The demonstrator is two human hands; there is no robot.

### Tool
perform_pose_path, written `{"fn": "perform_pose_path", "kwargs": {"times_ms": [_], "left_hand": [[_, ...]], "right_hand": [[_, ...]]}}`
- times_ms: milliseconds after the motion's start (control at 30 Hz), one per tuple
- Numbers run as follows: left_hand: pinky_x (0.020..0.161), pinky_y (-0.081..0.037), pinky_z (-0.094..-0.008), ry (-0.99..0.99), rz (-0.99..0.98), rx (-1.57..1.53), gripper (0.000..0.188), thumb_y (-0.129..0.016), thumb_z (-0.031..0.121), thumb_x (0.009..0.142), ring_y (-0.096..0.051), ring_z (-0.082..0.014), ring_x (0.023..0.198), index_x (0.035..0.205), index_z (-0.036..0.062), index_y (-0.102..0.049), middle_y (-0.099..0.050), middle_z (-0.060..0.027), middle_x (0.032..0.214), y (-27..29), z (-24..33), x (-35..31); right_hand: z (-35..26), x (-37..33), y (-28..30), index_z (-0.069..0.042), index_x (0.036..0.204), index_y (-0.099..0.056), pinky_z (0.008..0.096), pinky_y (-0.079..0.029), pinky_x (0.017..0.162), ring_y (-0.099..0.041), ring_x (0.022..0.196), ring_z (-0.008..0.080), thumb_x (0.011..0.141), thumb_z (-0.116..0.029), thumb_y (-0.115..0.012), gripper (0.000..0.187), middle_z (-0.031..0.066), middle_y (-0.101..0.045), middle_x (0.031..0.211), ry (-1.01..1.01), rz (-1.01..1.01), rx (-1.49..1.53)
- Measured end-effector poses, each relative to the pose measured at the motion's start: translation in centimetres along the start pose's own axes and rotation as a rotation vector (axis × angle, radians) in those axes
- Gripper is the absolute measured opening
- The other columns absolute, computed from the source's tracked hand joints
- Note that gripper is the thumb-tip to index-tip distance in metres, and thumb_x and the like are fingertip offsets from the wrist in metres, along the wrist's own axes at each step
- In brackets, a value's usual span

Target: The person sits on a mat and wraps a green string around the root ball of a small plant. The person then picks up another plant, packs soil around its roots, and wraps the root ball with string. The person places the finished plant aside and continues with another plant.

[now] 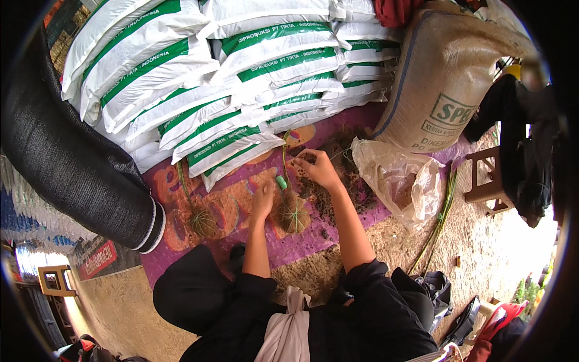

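Observation:
A round brown ball (294, 216) bound with green string sits between my forearms, a thin green stem (285, 154) rising from its far side. Beside that stem is a small green roll (281, 181), which looks like string. My left hand (263, 199) is curled to the left of the roll; what its fingers hold, if anything, is hidden. My right hand (318, 169), right of the stem, has thumb and fingertips pinched together, on something too fine to make out. A second string-bound ball (202, 222) with a long stem rests farther left.
Stacked white-and-green sacks (241, 90) rise beyond the purple mat (289, 250). Dark loose fibres and soil (338, 202) lie right of my hands, next to a clear plastic bag (401, 181). A large tan sack (443, 72) and a brown stool (487, 181) stand at right; black rolled netting (72, 133) is at left.

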State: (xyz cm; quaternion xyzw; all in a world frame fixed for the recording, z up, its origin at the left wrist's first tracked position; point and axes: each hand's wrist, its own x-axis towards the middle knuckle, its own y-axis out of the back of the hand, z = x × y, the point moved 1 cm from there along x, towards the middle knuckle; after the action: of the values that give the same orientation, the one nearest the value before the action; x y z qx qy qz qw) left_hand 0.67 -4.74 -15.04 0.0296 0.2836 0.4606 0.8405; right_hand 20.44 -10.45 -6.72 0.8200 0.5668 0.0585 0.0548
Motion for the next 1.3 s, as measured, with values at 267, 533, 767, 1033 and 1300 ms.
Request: {"fn": "perform_pose_path", "kwargs": {"times_ms": [267, 533, 767, 1033, 1300], "left_hand": [[0.071, -0.05, -0.0318, 0.549, -0.26, 0.436, 0.106, -0.06, 0.068, 0.062, -0.055, -0.026, 0.101, 0.123, -0.0135, -0.032, -0.044, -0.0264, 0.12, -3.6, -3.7, -2.8], [0.094, -0.036, -0.0436, 0.383, 0.022, 0.173, 0.101, -0.07, 0.057, 0.059, -0.039, -0.0361, 0.116, 0.126, -0.0079, -0.032, -0.037, -0.0239, 0.127, -7.1, -4.0, -5.1], [0.097, -0.033, -0.0435, 0.329, 0.099, 0.047, 0.095, -0.074, 0.048, 0.06, -0.038, -0.0341, 0.117, 0.127, -0.0048, -0.032, -0.037, -0.0214, 0.128, -8.3, -2.3, -5.8], [0.095, -0.036, -0.0438, 0.084, -0.22, -0.467, 0.087, -0.079, 0.035, 0.058, -0.043, -0.0276, 0.113, 0.125, 0.0003, -0.036, -0.045, -0.0149, 0.118, -7.3, 0.3, -5.9], [0.074, -0.052, -0.0365, -0.071, -0.414, -0.98, 0.076, -0.073, 0.021, 0.065, -0.054, -0.0236, 0.1, 0.126, 0.0027, -0.031, -0.048, -0.0111, 0.114, -6.2, 9.9, -5.9]], "right_hand": [[1.6, 0.2, 1.1, 0.003, 0.081, -0.061, 0.0254, -0.041, 0.054, -0.049, 0.056, 0.0075, 0.075, -0.011, -0.06, 0.015, 0.0057, -0.059, 0.063, 0.019, 0.098, 0.045], [-0.5, -0.2, 1.1, 0.001, 0.082, -0.06, 0.024, -0.038, 0.057, -0.045, 0.062, 0.0067, 0.078, -0.015, -0.061, 0.017, 0.0033, -0.058, 0.068, -0.056, 0.049, -0.057], [-0.4, -0.3, 2.0, 0.001, 0.082, -0.062, 0.0241, -0.039, 0.057, -0.045, 0.062, 0.0058, 0.079, -0.013, -0.06, 0.014, 0.0018, -0.057, 0.068, 0.049, 0.091, -0.038], [-2.8, -1.3, 11.4, -0.006, 0.081, -0.064, 0.0183, -0.027, 0.043, -0.035, 0.051, 0.0011, 0.079, -0.017, -0.064, 0.012, -0.0072, -0.047, 0.06, 0.016, 0.487, 0.378], [-8.8, -3.6, 15.4, -0.001, 0.085, -0.058, 0.0208, -0.018, 0.041, -0.024, 0.042, 0.0025, 0.084, -0.009, -0.056, 0.008, -0.0064, -0.035, 0.054, 0.308, 0.609, 0.847]]}}
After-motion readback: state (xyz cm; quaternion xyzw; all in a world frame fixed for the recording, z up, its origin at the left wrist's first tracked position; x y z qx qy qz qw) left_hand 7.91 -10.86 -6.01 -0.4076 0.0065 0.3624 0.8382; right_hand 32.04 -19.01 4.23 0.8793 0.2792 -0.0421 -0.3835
